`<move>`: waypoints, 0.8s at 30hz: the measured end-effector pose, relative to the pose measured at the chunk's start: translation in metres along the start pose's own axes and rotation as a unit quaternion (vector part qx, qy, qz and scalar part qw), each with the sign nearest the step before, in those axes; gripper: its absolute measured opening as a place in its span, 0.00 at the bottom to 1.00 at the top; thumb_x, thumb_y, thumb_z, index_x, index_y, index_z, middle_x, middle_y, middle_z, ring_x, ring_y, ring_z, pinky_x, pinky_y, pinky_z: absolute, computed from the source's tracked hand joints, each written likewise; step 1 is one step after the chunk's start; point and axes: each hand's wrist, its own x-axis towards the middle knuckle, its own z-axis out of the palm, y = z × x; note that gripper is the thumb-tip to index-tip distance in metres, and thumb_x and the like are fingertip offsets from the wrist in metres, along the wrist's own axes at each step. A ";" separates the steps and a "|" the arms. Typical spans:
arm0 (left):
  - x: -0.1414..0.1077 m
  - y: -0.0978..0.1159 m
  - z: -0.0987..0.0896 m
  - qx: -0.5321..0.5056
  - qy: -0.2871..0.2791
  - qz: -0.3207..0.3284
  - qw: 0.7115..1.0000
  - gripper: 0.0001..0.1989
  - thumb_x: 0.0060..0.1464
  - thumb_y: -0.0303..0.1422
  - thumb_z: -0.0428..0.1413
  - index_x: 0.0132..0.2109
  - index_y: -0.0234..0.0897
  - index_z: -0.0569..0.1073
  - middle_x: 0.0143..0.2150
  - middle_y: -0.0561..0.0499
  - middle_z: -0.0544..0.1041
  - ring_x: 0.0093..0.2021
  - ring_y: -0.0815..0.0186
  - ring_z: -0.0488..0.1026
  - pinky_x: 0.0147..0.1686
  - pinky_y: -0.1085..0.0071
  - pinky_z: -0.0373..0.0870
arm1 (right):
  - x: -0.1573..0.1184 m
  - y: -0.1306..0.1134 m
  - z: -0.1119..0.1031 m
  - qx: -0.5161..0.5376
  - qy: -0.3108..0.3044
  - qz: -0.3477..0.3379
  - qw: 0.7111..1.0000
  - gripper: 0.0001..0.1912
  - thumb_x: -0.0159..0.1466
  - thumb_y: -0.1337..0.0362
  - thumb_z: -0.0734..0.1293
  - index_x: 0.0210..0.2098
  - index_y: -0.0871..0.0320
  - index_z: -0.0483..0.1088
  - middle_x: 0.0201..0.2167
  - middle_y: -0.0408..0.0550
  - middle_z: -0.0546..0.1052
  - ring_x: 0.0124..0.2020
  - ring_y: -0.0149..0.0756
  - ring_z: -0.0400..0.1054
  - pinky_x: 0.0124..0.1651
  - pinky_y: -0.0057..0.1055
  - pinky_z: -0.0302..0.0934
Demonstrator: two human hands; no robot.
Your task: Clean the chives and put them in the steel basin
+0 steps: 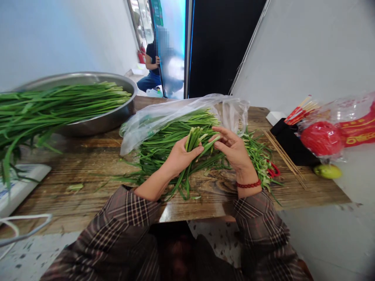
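Note:
My left hand [177, 159] is closed around a small bunch of garlic chives [192, 139], cut ends up and green leaves hanging below the fist. Close beside it, my right hand [234, 150] pinches the pale end of a chive stalk [211, 144] between thumb and fingers. Behind both hands a larger heap of chives [159, 138] lies on the table, partly covered by a clear plastic bag [158, 113]. Loose chive trimmings [258, 154] are piled to the right of my right wrist, around a red-handled object [274, 169].
A steel basin [96, 123] full of chives stands at the left on the wooden table [96, 156]. Near it are a white scale-like device [27, 183] and a cable [26, 230]. Skewers [285, 160], a black box [293, 144] and red packages [322, 136] lie right. A person [152, 64] crouches beyond.

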 end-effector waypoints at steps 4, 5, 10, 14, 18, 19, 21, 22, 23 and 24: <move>0.002 -0.003 -0.001 0.030 0.019 0.017 0.999 0.10 0.49 0.36 0.60 0.35 0.34 0.71 0.31 0.53 0.73 0.32 0.69 0.68 0.38 0.71 0.67 | 0.002 0.006 -0.009 -0.049 0.111 -0.003 0.993 0.12 0.60 0.60 0.69 0.43 0.52 0.75 0.33 0.43 0.78 0.32 0.31 0.70 0.32 0.28 0.64; 0.002 -0.004 -0.001 0.038 0.030 0.026 0.999 0.10 0.49 0.36 0.60 0.36 0.34 0.71 0.32 0.52 0.74 0.33 0.68 0.69 0.39 0.70 0.68 | 0.002 0.006 -0.011 -0.067 0.113 -0.005 0.991 0.10 0.60 0.60 0.69 0.41 0.52 0.76 0.33 0.43 0.79 0.33 0.32 0.71 0.33 0.29 0.65; 0.001 0.001 -0.001 0.119 0.061 0.065 0.989 0.10 0.50 0.34 0.58 0.40 0.34 0.74 0.37 0.50 0.78 0.37 0.64 0.72 0.42 0.68 0.68 | 0.000 0.000 -0.010 -0.150 -0.001 -0.038 0.988 0.09 0.62 0.57 0.68 0.37 0.53 0.78 0.40 0.47 0.79 0.45 0.37 0.72 0.50 0.36 0.64; -0.001 0.003 0.001 0.204 0.043 0.065 0.976 0.08 0.50 0.34 0.58 0.36 0.33 0.75 0.31 0.52 0.76 0.32 0.66 0.69 0.37 0.70 0.66 | 0.000 0.002 -0.001 -0.138 0.016 -0.034 0.990 0.09 0.61 0.56 0.69 0.36 0.55 0.75 0.35 0.45 0.77 0.38 0.34 0.70 0.41 0.32 0.64; 0.000 0.000 0.002 0.213 0.035 0.059 0.975 0.09 0.50 0.32 0.58 0.38 0.33 0.74 0.33 0.52 0.76 0.34 0.66 0.69 0.38 0.70 0.66 | 0.002 0.002 0.006 -0.186 0.001 -0.075 0.980 0.07 0.61 0.60 0.68 0.30 0.57 0.71 0.30 0.43 0.74 0.34 0.32 0.68 0.39 0.31 0.61; 0.001 -0.001 0.001 0.204 0.030 0.055 0.977 0.09 0.50 0.32 0.58 0.39 0.33 0.74 0.34 0.51 0.77 0.35 0.65 0.70 0.39 0.70 0.66 | 0.002 0.001 0.007 -0.202 0.003 -0.089 0.975 0.06 0.61 0.62 0.68 0.29 0.57 0.70 0.29 0.43 0.74 0.33 0.32 0.67 0.39 0.31 0.61; 0.001 -0.003 0.001 0.176 0.025 0.047 0.983 0.09 0.51 0.31 0.57 0.40 0.33 0.73 0.36 0.51 0.77 0.36 0.65 0.71 0.40 0.69 0.67 | 0.002 -0.001 0.009 -0.228 0.007 -0.112 0.967 0.07 0.61 0.63 0.67 0.27 0.56 0.69 0.28 0.43 0.74 0.32 0.32 0.67 0.39 0.31 0.61; 0.001 -0.003 0.001 0.156 0.021 0.044 0.987 0.09 0.51 0.31 0.57 0.40 0.33 0.73 0.36 0.50 0.77 0.37 0.65 0.72 0.41 0.69 0.67 | 0.002 -0.002 0.010 -0.239 0.009 -0.120 0.964 0.07 0.61 0.64 0.67 0.27 0.56 0.69 0.28 0.43 0.74 0.32 0.32 0.67 0.40 0.31 0.61; 0.001 -0.003 0.002 0.128 0.015 0.037 0.991 0.09 0.51 0.31 0.57 0.40 0.33 0.72 0.36 0.50 0.77 0.36 0.65 0.72 0.40 0.70 0.68 | 0.002 -0.003 0.011 -0.249 0.010 -0.125 0.960 0.07 0.61 0.64 0.67 0.27 0.56 0.69 0.28 0.43 0.74 0.32 0.32 0.67 0.40 0.31 0.61; 0.000 -0.002 0.002 0.094 0.004 0.026 0.995 0.08 0.52 0.31 0.56 0.40 0.33 0.71 0.35 0.50 0.76 0.35 0.66 0.73 0.39 0.70 0.69 | 0.002 -0.003 0.012 -0.258 0.011 -0.129 0.957 0.07 0.62 0.64 0.66 0.27 0.56 0.69 0.28 0.43 0.74 0.32 0.32 0.67 0.40 0.31 0.61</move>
